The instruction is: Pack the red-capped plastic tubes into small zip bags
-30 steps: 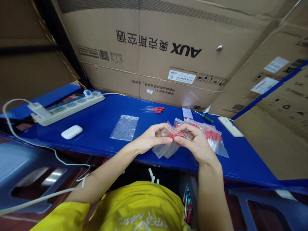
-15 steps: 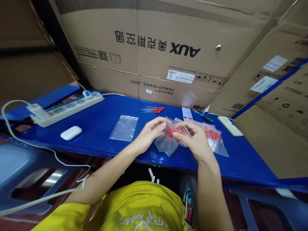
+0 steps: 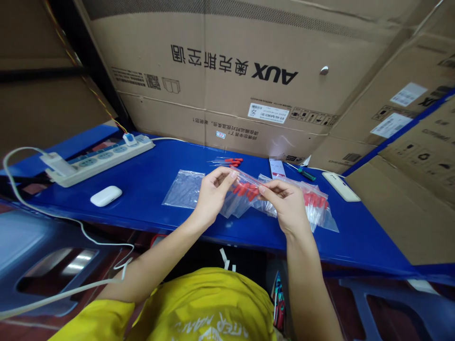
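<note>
Both hands hold one small clear zip bag (image 3: 239, 198) with red-handled pieces inside, above the blue table (image 3: 149, 180). My left hand (image 3: 210, 195) pinches the bag's left top corner. My right hand (image 3: 286, 201) pinches its right end. Behind my right hand lies a larger clear bag (image 3: 316, 206) full of the same red pieces. An empty clear zip bag (image 3: 184, 188) lies flat just left of my left hand. A few loose red-handled pieces (image 3: 229, 162) lie farther back on the table.
A white power strip (image 3: 103, 156) with a plugged charger and cable sits at the back left, a white earbud case (image 3: 105, 195) in front of it. A green-handled screwdriver (image 3: 304, 174) and a white remote-like device (image 3: 340, 186) lie at the right. Large cardboard boxes (image 3: 249, 76) wall the back.
Both hands have moved up and to the left with the small bag and spread apart, stretching the bag's top edge between them.
</note>
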